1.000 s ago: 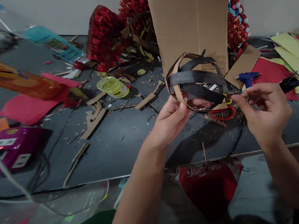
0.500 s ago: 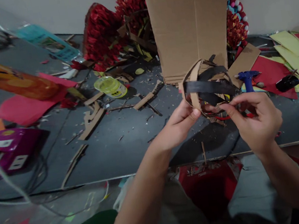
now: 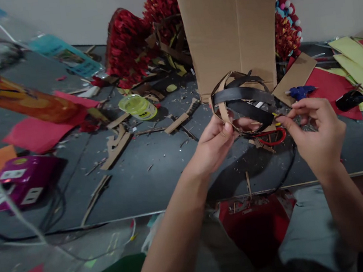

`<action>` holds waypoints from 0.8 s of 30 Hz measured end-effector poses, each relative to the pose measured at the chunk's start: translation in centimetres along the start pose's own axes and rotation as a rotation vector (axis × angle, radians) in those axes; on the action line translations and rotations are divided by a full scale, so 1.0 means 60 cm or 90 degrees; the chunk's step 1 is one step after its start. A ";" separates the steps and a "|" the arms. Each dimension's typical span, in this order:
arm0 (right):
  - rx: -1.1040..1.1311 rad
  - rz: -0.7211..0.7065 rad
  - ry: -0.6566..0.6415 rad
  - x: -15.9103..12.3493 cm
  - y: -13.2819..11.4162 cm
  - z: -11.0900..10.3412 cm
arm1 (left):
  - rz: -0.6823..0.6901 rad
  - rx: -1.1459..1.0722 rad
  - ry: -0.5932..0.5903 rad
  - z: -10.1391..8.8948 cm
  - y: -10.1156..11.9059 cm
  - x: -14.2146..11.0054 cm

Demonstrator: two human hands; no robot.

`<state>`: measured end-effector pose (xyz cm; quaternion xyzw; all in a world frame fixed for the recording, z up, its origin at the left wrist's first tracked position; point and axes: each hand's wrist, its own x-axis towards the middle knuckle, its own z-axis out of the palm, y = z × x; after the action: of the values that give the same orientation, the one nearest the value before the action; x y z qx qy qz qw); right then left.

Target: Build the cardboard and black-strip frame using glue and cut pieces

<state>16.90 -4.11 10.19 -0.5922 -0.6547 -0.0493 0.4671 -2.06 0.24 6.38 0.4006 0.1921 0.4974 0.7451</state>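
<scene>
Openwork globe (image 3: 242,96) of curved black and tan cardboard strips, above the counter (image 3: 159,174) at one o'clock from the left hand (image 3: 214,147), whose fingers grip it. Right hand (image 3: 318,134), globe's four o'clock: fingers bunched, grip indiscernible.

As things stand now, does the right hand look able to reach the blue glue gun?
Probably yes: the blue glue gun lies just beyond the right hand, and nothing visible stands between them, though whether that hand holds something small is unclear.

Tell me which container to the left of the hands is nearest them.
The short yellow tub: it is closest to the left hand, while the tall orange container and blue-labelled bottle are both farther left.
</scene>
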 end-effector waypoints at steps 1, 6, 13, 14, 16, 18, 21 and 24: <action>-0.001 0.006 0.012 0.002 0.001 -0.002 | 0.001 -0.002 0.007 0.000 0.001 0.001; 0.085 0.051 0.028 0.002 -0.011 -0.005 | -0.004 0.031 -0.011 0.004 -0.005 0.001; 0.129 0.134 -0.016 0.015 0.015 -0.006 | 0.002 0.123 -0.085 -0.018 -0.020 0.001; 0.149 0.148 -0.006 0.019 0.018 -0.009 | 0.003 0.153 -0.083 -0.021 -0.021 0.001; 0.212 0.172 -0.008 0.023 0.018 -0.015 | -0.001 0.214 -0.071 -0.023 -0.023 0.001; 0.261 0.187 -0.039 0.023 0.012 -0.015 | -0.006 0.267 -0.064 -0.019 -0.024 -0.001; 0.263 0.198 -0.074 0.020 0.005 -0.007 | 0.006 0.325 -0.077 -0.011 -0.027 -0.005; 0.256 0.225 -0.081 0.019 0.014 0.005 | 0.024 0.346 -0.103 -0.011 -0.027 -0.007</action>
<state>17.58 -2.84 10.41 -0.5945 -0.5658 0.2017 0.5345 -1.77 -0.18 4.63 0.6274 0.2510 0.4081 0.6138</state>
